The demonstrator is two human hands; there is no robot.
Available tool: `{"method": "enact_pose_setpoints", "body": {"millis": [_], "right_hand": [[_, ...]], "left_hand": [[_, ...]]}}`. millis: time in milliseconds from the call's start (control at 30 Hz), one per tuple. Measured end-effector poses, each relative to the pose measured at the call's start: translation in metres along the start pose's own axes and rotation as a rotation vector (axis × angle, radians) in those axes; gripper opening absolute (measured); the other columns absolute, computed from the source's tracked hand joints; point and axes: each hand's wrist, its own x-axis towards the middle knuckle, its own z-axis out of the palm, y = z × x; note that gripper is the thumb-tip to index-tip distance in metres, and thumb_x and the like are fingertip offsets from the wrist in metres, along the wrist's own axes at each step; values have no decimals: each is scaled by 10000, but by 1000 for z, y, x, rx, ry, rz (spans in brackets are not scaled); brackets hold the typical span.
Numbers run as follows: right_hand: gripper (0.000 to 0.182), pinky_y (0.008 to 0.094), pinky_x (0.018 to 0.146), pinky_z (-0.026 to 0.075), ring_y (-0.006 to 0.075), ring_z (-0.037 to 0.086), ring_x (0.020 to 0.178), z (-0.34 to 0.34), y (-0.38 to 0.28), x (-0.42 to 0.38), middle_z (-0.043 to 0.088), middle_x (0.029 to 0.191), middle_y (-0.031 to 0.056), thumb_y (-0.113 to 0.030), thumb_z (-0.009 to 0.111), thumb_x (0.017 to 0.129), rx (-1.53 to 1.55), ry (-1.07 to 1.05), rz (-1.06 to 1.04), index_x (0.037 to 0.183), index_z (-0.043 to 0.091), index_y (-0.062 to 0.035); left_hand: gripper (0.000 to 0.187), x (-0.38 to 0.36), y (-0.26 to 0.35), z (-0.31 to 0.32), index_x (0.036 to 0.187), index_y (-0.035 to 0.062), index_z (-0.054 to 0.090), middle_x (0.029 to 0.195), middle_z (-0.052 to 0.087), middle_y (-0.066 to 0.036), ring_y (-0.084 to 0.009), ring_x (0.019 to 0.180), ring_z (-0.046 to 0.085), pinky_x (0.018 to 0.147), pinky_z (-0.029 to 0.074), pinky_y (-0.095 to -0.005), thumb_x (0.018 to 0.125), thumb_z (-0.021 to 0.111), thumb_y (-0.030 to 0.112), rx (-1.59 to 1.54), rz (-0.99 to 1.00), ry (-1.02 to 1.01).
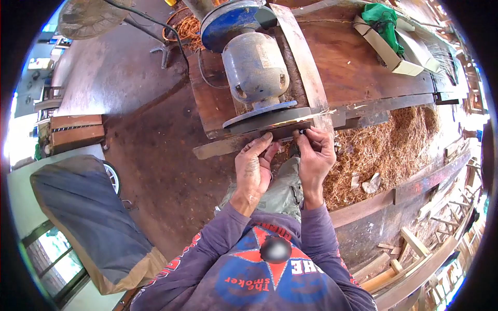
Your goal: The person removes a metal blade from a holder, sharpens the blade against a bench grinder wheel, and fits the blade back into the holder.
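A grey bench grinder [255, 67] stands on the wooden bench, its dark grinding wheel [244, 122] facing me. Along the wheel's near edge I hold a flat, dark metal blade [290, 130], level and lengthwise across my body. The thumb and fingers of my left hand [253, 168] pinch its left part. My right hand [315, 159] grips the other end, fingertips close to the wheel's lower right. Thin bright streaks show just right of the wheel. My fingers partly cover the blade.
Wood shavings [389, 155] heap to the right of the bench. Farther back on it lies an open cardboard box [412, 62] with a green cloth [384, 23]. A covered bulky object [93, 207] stands at left. Wooden pieces [415, 243] lie at lower right, and a power cord [179, 39] hangs behind.
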Motion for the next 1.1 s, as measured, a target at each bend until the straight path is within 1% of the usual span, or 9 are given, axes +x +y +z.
{"method": "enact_pose_setpoints", "body": {"millis": [100,500,667,700,733,800,867,1033,1100], "right_hand": [[168,252,810,546,133,617,954,4,-6,-2,612,1092,117,109,725,805,65,-5,17,920,642,18],[179,247,727,549,141,619,903,15,-21,-8,604,1039,115,75,772,783,-77,-36,-161,894,649,7],[201,255,680,543,146,634,838,19,-27,-22,618,1023,125,32,806,765,-211,-101,-208,884,646,6],[213,273,659,542,183,652,800,20,-30,-32,632,983,133,21,815,752,-167,-107,-148,873,641,-3],[217,306,688,545,239,663,828,14,-24,-39,643,989,138,29,809,751,-241,-137,-329,868,636,-30],[260,332,742,546,275,664,885,0,-19,-60,647,1040,142,32,813,749,-286,-179,-493,910,630,-60],[278,348,744,545,272,648,870,-10,-28,-81,632,1081,177,69,802,747,-277,-218,-547,912,607,-40],[282,472,899,585,439,665,1051,-19,-29,-104,505,1082,175,103,691,838,-155,-286,-537,937,464,-32],[277,467,880,592,431,669,1041,-20,-27,-106,511,1080,182,86,693,847,-116,-255,-541,911,451,-34]], "left_hand": [[63,-3,4,6,923,-2,685,928,707,-81,-173,831,689,806,610,-300,865,711,5,-12,17,60],[70,-4,14,-7,947,13,693,984,707,-75,-158,919,678,884,568,-260,877,696,8,-31,14,39],[103,-8,23,-21,988,1,672,1040,705,-89,-182,954,677,906,561,-292,886,683,9,-45,17,15],[129,-10,27,-31,1015,-7,656,1061,701,-96,-194,966,676,913,559,-304,888,678,6,-36,5,4],[129,-14,31,-43,1015,-7,656,1061,701,-96,-194,966,676,913,559,-304,888,678,6,-42,7,5],[182,-30,40,-70,1059,-15,606,1080,695,-104,-216,1002,668,927,554,-327,889,670,-7,-7,-2,-168],[239,-53,49,-80,1083,-13,567,1130,672,-123,-209,1052,652,938,548,-338,870,668,-52,67,-13,-177],[365,-86,55,-91,1080,-23,560,1235,595,-176,-196,1113,613,963,525,-342,776,713,-152,184,258,-316],[370,-93,56,-87,1073,-39,559,1255,567,-185,-200,1131,596,988,502,-346,763,709,-175,256,356,-414]]}}
